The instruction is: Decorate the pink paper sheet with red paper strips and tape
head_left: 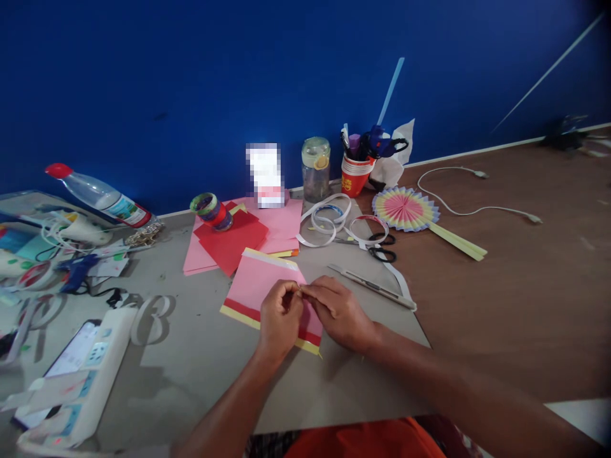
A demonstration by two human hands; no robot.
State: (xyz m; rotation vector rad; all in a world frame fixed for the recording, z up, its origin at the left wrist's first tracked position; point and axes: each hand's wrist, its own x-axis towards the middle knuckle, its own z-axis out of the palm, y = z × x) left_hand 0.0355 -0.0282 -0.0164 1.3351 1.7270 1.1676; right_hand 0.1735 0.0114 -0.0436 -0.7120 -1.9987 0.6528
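Observation:
A pink sheet of paper [258, 280] with red and yellow strips along its near edge lies on the grey mat. A whitish strip runs along its far edge. Over its right part, my left hand [281, 318] is closed in a pinch, thumb against forefinger. My right hand [338, 315] meets it there, its fingertips also pressed together. Whatever the fingertips hold is too small to make out. Just beyond my right hand lies a utility knife [372, 286]. A pair of scissors [382, 254] rests farther back, near rolls of white tape [341, 216].
Red paper [238, 235] and pink sheets [286, 222] lie behind, with a small colourful jar [212, 213] on them. A glass jar [316, 172], red cups with pens [354, 175] and a folded paper fan [405, 208] stand or lie farther back. A power strip [102, 375] is at left.

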